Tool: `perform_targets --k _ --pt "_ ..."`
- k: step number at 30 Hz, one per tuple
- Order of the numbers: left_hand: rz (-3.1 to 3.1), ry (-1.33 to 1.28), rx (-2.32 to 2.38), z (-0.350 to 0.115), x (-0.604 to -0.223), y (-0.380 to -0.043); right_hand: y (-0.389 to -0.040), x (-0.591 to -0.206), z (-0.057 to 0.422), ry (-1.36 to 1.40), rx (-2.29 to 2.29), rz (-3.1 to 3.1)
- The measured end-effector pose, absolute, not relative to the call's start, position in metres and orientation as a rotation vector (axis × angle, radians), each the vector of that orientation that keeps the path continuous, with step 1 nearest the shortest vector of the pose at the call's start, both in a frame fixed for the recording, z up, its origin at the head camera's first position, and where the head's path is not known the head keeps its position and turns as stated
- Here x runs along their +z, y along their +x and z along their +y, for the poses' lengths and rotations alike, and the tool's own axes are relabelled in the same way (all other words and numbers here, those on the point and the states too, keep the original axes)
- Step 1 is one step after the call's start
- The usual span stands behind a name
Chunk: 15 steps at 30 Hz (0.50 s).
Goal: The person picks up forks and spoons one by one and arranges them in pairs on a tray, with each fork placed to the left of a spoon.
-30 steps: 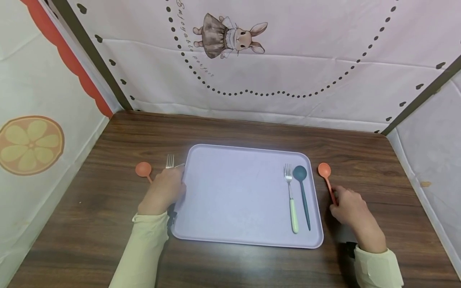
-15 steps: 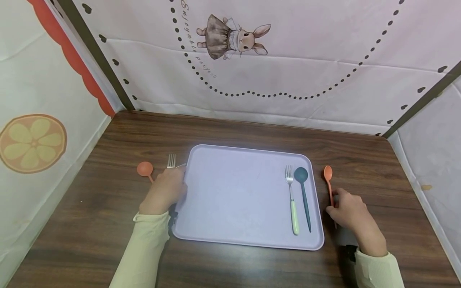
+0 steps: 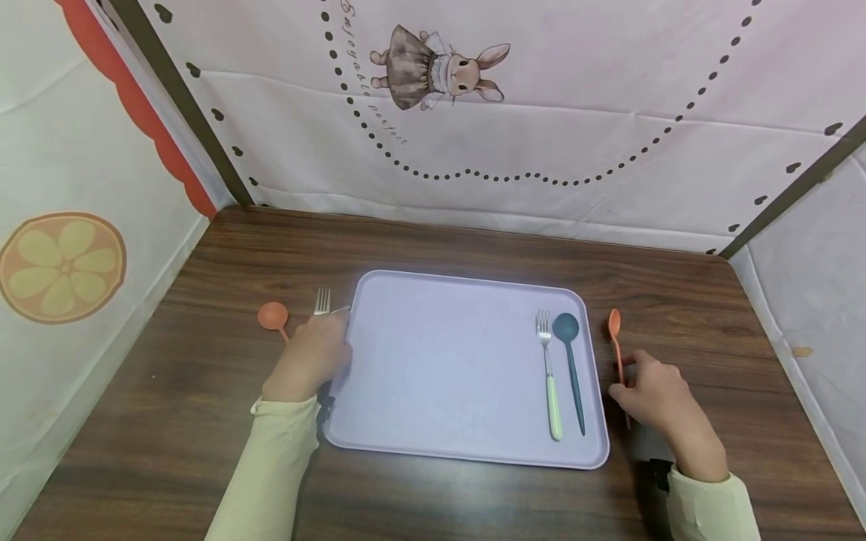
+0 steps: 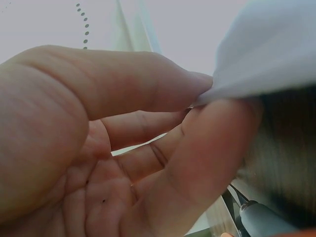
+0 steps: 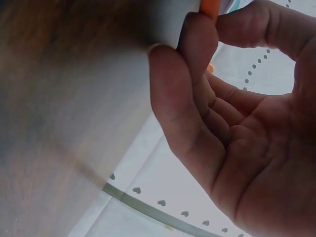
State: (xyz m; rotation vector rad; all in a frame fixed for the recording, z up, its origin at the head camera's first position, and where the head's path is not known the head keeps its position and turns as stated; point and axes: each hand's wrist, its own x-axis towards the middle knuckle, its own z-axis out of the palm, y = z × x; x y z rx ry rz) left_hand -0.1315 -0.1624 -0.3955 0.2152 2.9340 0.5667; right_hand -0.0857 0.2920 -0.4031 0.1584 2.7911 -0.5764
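Observation:
My left hand (image 3: 311,357) pinches the left rim of a pale lilac tray (image 3: 440,361) between thumb and fingers; the left wrist view shows the tray edge (image 4: 266,49) in that pinch. Right of the tray, my right hand (image 3: 655,394) pinches the handle of an orange spoon (image 3: 614,323), whose bowl stands tilted on its side and points away from me. In the right wrist view the orange handle (image 5: 210,7) runs between thumb and fingers. On the tray's right side lie a fork (image 3: 551,406) with a light green handle and a dark teal spoon (image 3: 565,326), side by side.
Left of the tray, another orange spoon (image 3: 273,315) and a fork (image 3: 322,300) lie partly hidden under my left hand. The dark wood table (image 3: 433,503) meets a printed cloth wall (image 3: 433,150) at the back, with cloth at both sides.
My right hand has shifted slightly left and the orange spoon in it has turned from bowl-up onto its side. The left hand and tray have stayed put.

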Motion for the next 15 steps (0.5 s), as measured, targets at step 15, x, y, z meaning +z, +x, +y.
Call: perform_targets --k 15 --pt "2.910 0.193 0.563 -0.1618 -0.3961 -0.1313 -0.0851 -0.3989 0.2831 0.169 -0.604 2.807"
